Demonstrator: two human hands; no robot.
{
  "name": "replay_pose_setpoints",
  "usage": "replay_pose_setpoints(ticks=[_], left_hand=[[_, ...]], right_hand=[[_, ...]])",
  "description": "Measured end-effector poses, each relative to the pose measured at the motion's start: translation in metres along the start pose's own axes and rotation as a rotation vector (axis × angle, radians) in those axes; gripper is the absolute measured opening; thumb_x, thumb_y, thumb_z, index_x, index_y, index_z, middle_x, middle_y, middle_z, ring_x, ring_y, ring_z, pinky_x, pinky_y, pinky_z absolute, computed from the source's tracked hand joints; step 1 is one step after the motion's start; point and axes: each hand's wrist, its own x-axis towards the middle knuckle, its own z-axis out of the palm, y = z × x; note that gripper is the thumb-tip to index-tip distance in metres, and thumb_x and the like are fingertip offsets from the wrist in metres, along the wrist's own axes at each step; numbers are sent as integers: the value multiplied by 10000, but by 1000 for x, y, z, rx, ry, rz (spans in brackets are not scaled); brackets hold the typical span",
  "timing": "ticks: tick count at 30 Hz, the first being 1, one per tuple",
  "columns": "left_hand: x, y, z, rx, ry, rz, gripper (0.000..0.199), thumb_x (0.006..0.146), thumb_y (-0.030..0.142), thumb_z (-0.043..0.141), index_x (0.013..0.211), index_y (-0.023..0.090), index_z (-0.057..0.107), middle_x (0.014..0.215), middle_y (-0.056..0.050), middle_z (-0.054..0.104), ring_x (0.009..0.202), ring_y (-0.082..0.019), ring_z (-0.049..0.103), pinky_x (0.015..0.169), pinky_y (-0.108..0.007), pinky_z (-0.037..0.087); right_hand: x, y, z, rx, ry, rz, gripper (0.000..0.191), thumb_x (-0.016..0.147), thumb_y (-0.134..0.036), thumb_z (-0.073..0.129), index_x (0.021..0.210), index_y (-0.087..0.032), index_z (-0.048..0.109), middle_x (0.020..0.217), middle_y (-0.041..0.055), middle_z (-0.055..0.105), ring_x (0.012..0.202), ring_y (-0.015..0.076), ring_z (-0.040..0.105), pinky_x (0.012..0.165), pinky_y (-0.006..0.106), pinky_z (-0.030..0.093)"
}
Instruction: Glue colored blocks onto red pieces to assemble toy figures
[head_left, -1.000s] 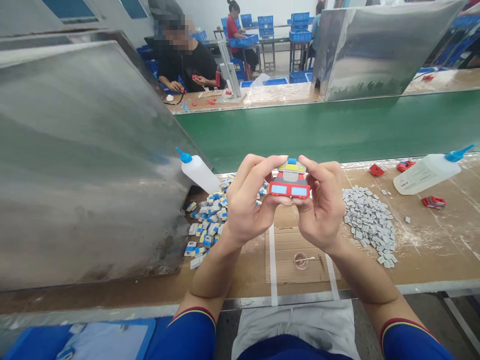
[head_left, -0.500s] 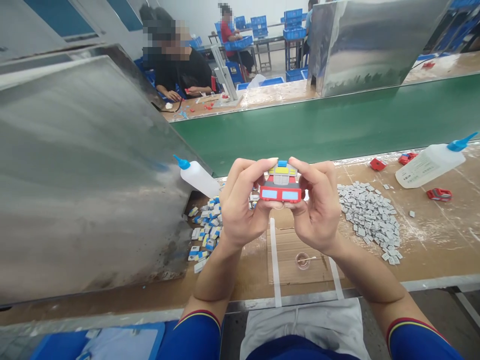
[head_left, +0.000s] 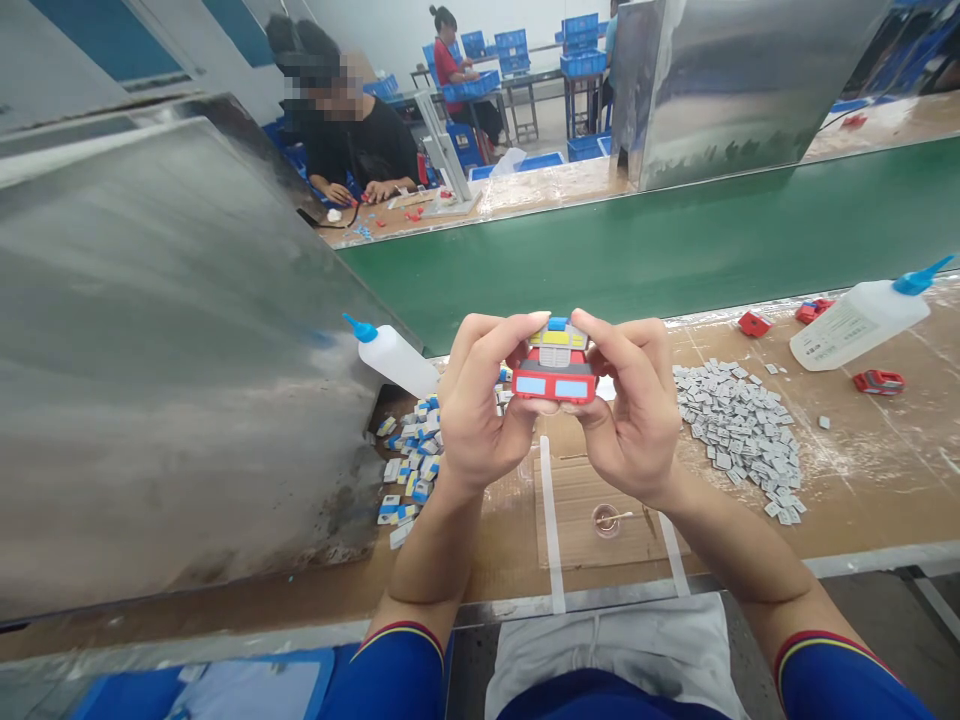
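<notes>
Between my two hands I hold up a small red toy vehicle (head_left: pixel 556 372), with a grey grille, a yellow and blue top part and two light blue windows facing me. My left hand (head_left: pixel 484 405) grips its left side, thumb underneath and fingertip on top. On the other side, my right hand (head_left: pixel 634 405) pinches it the same way. Below the hands, a small clear cup (head_left: pixel 604 521) with a cotton swab (head_left: pixel 621 517) across it stands on a taped piece of cardboard (head_left: pixel 577 550).
White, blue and yellow parts (head_left: pixel 409 465) lie in a heap on the left, near a white squeeze bottle (head_left: pixel 394 358). Small grey pieces (head_left: pixel 739 430) are piled on the right. Beyond them are a second bottle (head_left: pixel 862 325) and red toy bodies (head_left: pixel 879 382). A metal panel (head_left: pixel 172 370) rises at left; a co-worker (head_left: pixel 360 150) sits opposite.
The toy vehicle, still in both my hands, has tilted slightly and shifted a little to the left. Across the belt, the co-worker's hands have moved closer together.
</notes>
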Motion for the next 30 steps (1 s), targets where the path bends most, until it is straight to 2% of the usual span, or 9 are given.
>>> replay_pose_setpoints(ticks=[4, 8, 12, 17, 20, 23, 26, 30], left_hand=[[0, -1, 0, -2, -14, 7, 511, 1123, 592, 560, 1485, 248, 666, 1120, -65, 688, 896, -164, 656, 761, -308, 607], [0, -3, -1, -51, -18, -5, 538, 1123, 616, 542, 1513, 262, 652, 1154, -71, 683, 925, -170, 667, 778, -312, 611], [2, -4, 1, -144, -29, -64, 517, 1106, 621, 579, 1480, 276, 675, 1137, -65, 690, 937, -171, 686, 766, -300, 615], [-1, -7, 7, -416, 0, -252, 502, 1073, 673, 604, 1406, 312, 711, 1158, -72, 722, 955, -193, 735, 784, -328, 650], [-7, -12, 11, -585, -64, -434, 560, 1044, 720, 615, 1420, 311, 684, 1215, -99, 758, 930, -203, 753, 757, -340, 657], [-15, -14, 17, -660, -138, -586, 676, 1040, 802, 520, 1472, 297, 640, 1112, -103, 768, 846, -199, 723, 685, -343, 641], [-21, -14, 24, -692, -182, -660, 711, 1061, 824, 408, 1442, 283, 668, 1057, -102, 764, 875, -211, 717, 760, -392, 665], [-28, -12, 30, -722, -175, -714, 634, 1084, 768, 433, 1298, 264, 753, 1104, -115, 786, 931, -221, 732, 832, -427, 683]], right_hand=[[0, 3, 2, 57, 18, -18, 534, 1150, -389, 565, 1680, -377, 504, 1179, 63, 585, 1030, 205, 641, 806, 371, 695], [0, 5, 3, 58, 20, -13, 548, 1144, -397, 575, 1687, -392, 500, 1221, 75, 600, 1054, 224, 657, 829, 407, 715], [-2, 6, 5, 124, 38, 1, 574, 1121, -343, 625, 1682, -377, 511, 1250, 74, 612, 1025, 212, 670, 830, 406, 724], [-5, 5, 7, 206, 33, 49, 650, 1070, -284, 707, 1681, -380, 506, 1299, 70, 594, 960, 177, 698, 778, 368, 730], [-5, 5, 7, 211, 36, 50, 674, 1055, -278, 728, 1679, -390, 499, 1320, 72, 594, 905, 168, 701, 788, 399, 736], [-4, 6, 6, 177, 46, 38, 693, 1046, -293, 744, 1680, -402, 487, 1326, 74, 609, 863, 172, 685, 787, 426, 735], [-4, 6, 6, 109, 68, 37, 674, 1056, -349, 731, 1679, -396, 480, 1334, 83, 610, 858, 180, 665, 763, 425, 726], [-4, 5, 6, 37, 77, 62, 643, 1068, -412, 700, 1671, -360, 482, 1321, 95, 581, 873, 185, 648, 718, 401, 708]])
